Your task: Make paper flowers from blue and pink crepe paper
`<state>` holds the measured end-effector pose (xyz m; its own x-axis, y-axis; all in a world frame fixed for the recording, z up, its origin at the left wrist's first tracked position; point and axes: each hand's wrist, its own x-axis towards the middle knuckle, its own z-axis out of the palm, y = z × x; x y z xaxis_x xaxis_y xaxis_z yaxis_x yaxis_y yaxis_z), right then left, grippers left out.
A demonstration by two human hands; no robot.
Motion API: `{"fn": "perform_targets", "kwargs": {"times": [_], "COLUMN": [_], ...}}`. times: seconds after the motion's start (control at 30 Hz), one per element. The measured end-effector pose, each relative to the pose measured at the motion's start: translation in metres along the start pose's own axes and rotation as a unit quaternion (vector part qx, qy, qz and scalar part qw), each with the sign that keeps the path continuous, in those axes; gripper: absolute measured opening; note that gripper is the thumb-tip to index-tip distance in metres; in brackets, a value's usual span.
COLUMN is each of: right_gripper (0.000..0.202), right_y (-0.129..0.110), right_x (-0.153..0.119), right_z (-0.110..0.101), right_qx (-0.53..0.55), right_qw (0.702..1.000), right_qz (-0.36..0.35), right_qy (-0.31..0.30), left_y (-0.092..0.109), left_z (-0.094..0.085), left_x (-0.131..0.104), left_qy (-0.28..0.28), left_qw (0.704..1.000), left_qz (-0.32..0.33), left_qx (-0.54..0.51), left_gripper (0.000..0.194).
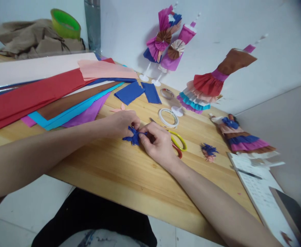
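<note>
Above the middle of the wooden table, my left hand (123, 124) and my right hand (159, 142) meet at a blue crepe paper flower (133, 136) with ragged, fringed petals. The left fingers pinch it from the far left side. My right thumb and fingertips close on its right edge, where a twisted bit of the paper shows. Just past the right hand lie scissors (179, 140) with yellow and red handles, their blades partly hidden behind it. Small peach paper petals (122, 107) rest beyond the left hand.
Stacked coloured crepe paper (50, 89) covers the left side. Blue paper pieces (129, 92) and a white tape roll (168, 117) lie ahead. Paper dresses on stands (221, 73) line the wall. At right are a small blue-and-peach flower bunch (209, 151), a notebook (253, 185) and a phone (291, 212).
</note>
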<state>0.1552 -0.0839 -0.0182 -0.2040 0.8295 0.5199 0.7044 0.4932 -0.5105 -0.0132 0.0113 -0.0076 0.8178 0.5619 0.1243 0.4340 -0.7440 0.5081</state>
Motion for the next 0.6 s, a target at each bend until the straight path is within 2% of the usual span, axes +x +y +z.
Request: {"fn": "perform_targets", "kwargs": {"times": [0.1, 0.27, 0.37, 0.6], "right_gripper": [0.009, 0.009, 0.009, 0.007], "right_y": [-0.001, -0.001, 0.003, 0.017], "right_x": [0.001, 0.001, 0.000, 0.006], "right_z": [-0.001, 0.000, 0.001, -0.001], "right_qx": [0.007, 0.074, 0.118, 0.166], "right_qw": [1.000, 0.989, 0.978, 0.960], "right_qz": [0.020, 0.131, 0.174, 0.209], "right_qy": [0.005, -0.008, -0.005, 0.081], "left_y": [-0.003, -0.007, -0.009, -0.002], "left_z": [0.000, -0.005, -0.007, -0.018], "left_x": [0.000, 0.004, 0.006, 0.004], "left_qy": [-0.001, -0.011, -0.025, -0.029], "left_qw": [1.000, 0.998, 0.996, 0.993], "left_qz": [-0.014, -0.033, -0.037, -0.041], "left_qx": [-0.019, -0.058, -0.080, -0.107], "left_gripper": [0.017, 0.014, 0.014, 0.016]}}
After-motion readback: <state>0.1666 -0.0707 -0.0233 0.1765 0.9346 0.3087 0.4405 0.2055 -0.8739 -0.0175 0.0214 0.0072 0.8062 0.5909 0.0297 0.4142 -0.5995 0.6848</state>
